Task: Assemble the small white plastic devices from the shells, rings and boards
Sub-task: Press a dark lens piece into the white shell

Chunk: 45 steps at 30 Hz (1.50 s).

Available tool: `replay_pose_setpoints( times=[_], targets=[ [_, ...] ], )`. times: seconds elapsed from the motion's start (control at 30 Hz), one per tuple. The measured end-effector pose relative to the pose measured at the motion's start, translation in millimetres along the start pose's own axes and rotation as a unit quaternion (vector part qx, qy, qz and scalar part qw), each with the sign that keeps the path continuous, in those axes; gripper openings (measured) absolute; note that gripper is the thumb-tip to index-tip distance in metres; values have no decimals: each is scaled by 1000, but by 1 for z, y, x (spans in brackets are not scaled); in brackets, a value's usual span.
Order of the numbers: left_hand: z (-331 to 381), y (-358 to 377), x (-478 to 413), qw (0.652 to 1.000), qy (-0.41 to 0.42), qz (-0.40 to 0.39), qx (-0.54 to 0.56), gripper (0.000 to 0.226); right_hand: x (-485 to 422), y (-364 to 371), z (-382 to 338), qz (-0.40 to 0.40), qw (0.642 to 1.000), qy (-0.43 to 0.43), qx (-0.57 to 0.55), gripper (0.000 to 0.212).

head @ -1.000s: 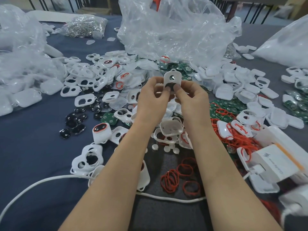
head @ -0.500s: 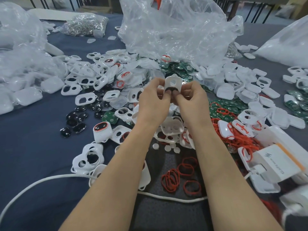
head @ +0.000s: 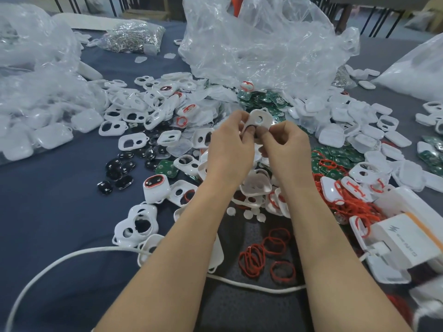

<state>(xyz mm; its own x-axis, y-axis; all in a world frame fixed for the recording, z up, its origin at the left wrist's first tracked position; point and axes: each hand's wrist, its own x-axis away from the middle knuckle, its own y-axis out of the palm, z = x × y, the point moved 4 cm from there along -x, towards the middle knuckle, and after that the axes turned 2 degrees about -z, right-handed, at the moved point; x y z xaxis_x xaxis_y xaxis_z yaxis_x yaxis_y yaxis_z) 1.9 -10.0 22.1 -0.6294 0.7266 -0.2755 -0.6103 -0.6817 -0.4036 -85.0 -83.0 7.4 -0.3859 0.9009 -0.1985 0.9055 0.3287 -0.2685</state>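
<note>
Shell (head: 260,119) now tips over to the right, round hole facing up. A second ago it stood upright, square to you. It is raised above the parts pile, between your two hands. Left hand (head: 230,149) and right hand (head: 287,147): fingers curled, tips clamped on the shell's lower edge, thumbs close together over a dark piece at the larger opening. You are likely pressing that piece home and tilting the shell to check the seat. Red rings (head: 263,252) lie loose on the cloth near you, green boards (head: 261,98) beyond the hands. Neither shows as fitted to this shell yet.
</note>
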Motion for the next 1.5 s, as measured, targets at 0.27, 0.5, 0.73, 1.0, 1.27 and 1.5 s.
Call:
replay_pose_setpoints(
  times=[0.27,0.5,0.73,1.0,1.27,1.5],
  targets=[
    [12,-89,-17,972,-13,158,175,11,58,38,-30,-448,842,-127,272,81],
    [-6,-104,-18,936,-60,191,289,9,74,72,-18,-385,814,-150,408,64],
    [-6,-117,-14,932,-64,194,299,10,60,80,-33,-294,842,-190,411,67],
    [4,-147,-14,928,-30,214,305,8,117,103,-36,-462,736,-298,395,55],
    [-7,-137,-12,922,-61,212,319,11,56,117,-21,-228,854,-193,426,31],
    [-20,-139,-11,924,-78,206,311,10,23,106,-19,-119,889,-168,409,34]
  ],
)
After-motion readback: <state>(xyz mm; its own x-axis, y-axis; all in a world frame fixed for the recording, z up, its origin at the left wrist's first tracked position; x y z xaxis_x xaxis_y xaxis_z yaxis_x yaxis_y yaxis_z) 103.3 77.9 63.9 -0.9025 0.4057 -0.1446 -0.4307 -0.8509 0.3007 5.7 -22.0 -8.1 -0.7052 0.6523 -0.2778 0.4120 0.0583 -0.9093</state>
